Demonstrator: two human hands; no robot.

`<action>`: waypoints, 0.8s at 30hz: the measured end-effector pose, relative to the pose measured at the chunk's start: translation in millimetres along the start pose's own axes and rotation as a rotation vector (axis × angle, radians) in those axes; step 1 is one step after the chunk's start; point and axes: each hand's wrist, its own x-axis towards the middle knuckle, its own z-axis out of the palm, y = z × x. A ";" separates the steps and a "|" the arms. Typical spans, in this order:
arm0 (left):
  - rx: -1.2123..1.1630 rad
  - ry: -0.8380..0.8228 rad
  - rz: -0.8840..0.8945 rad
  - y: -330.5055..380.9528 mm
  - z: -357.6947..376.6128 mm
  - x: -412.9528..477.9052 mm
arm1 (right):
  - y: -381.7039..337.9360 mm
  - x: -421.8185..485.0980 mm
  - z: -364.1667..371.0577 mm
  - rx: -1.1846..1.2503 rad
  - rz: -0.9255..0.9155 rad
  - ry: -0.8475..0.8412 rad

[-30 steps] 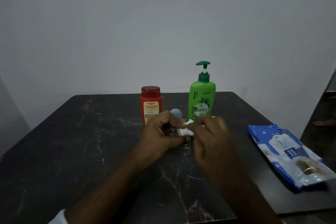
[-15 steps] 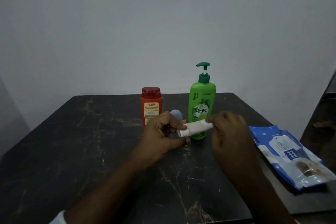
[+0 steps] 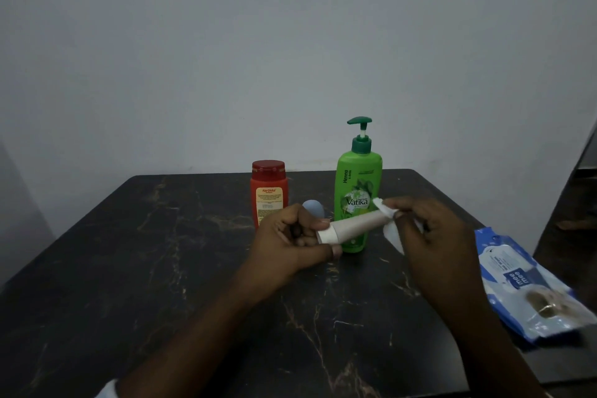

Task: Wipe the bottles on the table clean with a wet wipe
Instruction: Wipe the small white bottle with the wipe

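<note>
Vatika bottle, Karthika bottle

Over the dark marbled tabletop the left hand grips the capped end of a pale tube, held nearly level and tilted up to the right. The right hand pinches a white wet wipe round the tube's other end — its fingers curled over the cloth. Behind stand a green pump bottle and a red bottle, both upright, with a small blue-grey rounded object between them. A blue wipes pack lies flat at the right edge.
</note>
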 end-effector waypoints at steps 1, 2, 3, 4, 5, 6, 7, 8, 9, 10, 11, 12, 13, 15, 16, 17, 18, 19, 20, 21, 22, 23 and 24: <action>-0.027 0.003 -0.017 1.3 0.0 -0.1 | 1.2 1.9 -2.5 0.117 0.067 0.000; -0.056 0.012 -0.033 2.1 -0.1 -0.5 | 2.2 3.4 -3.7 0.230 0.135 -0.009; -0.091 0.027 -0.052 3.0 -0.2 -1.2 | 2.5 4.5 -4.0 0.324 0.192 -0.018; -0.132 0.042 -0.073 3.7 -0.4 -1.7 | 2.8 5.1 -3.3 0.395 0.237 -0.019; -0.177 0.050 -0.096 4.2 -0.4 -1.9 | 3.2 5.3 -1.8 0.448 0.273 -0.008; -0.227 0.047 -0.115 4.1 0.0 -2.1 | 3.0 4.9 0.1 0.490 0.307 0.011; -0.280 0.040 -0.130 4.1 0.6 -2.4 | 3.0 4.3 2.4 0.518 0.336 0.029; -0.325 0.034 -0.143 4.4 1.8 -2.6 | 3.0 3.3 4.6 0.529 0.349 0.042; -0.358 0.034 -0.156 5.0 2.3 -2.4 | 2.7 2.6 6.0 0.535 0.347 0.050; -0.381 0.035 -0.165 5.3 3.0 -2.2 | 2.0 2.0 7.2 0.555 0.340 0.056; -0.397 0.033 -0.171 5.7 3.1 -2.1 | 1.0 1.6 7.8 0.592 0.341 0.061; -0.411 0.029 -0.174 6.2 3.3 -2.0 | 1.3 1.3 9.1 0.631 0.355 0.063; -0.421 0.026 -0.175 7.6 3.5 -2.0 | 1.3 1.3 11.1 0.662 0.378 0.055; -0.432 0.025 -0.177 10.3 3.7 -1.5 | -0.4 0.1 18.7 0.719 0.457 0.006; -0.432 0.025 -0.179 11.4 3.4 -1.3 | -2.1 -1.5 23.9 0.779 0.503 -0.021; -0.433 0.026 -0.185 12.8 3.0 -1.3 | -4.9 -3.0 29.0 0.864 0.547 -0.045; -0.436 0.026 -0.190 13.5 2.5 -1.2 | -7.8 -4.9 33.4 0.951 0.586 -0.072; -0.445 0.031 -0.196 14.6 2.0 -1.1 | -10.4 -6.4 36.2 1.016 0.615 -0.110; -0.452 0.040 -0.200 14.8 2.0 -0.6 | -11.4 -7.3 37.4 1.044 0.631 -0.154; -0.458 0.047 -0.204 15.4 1.7 -0.3 | -11.9 -7.7 37.3 1.042 0.639 -0.190; -0.458 0.049 -0.203 15.9 1.3 -0.3 | -11.0 -7.5 36.5 1.029 0.645 -0.206; -0.451 0.044 -0.203 17.2 1.4 -0.4 | -8.9 -6.1 34.5 1.017 0.652 -0.198; -0.435 0.031 -0.201 17.9 1.5 -0.5 | -6.0 -4.2 31.6 1.017 0.652 -0.172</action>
